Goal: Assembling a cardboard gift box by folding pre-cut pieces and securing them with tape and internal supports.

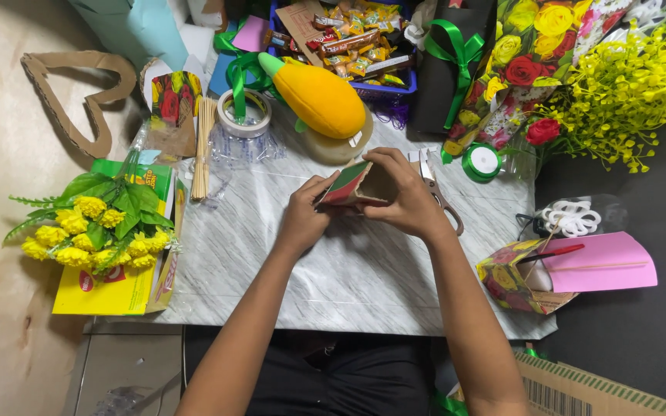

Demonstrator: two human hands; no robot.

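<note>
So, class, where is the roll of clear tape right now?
In the head view, the roll of clear tape lies at the table's far left, between the bundle of wooden sticks and the plush corn toy.

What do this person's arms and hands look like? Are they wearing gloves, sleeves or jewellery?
Both arms are bare all the way up, with no sleeves showing. The left hand and right hand wear no gloves, and no rings, watch or bracelet can be seen on fingers or wrists. Dark clothing shows below the table edge, near the person's lap.
</note>
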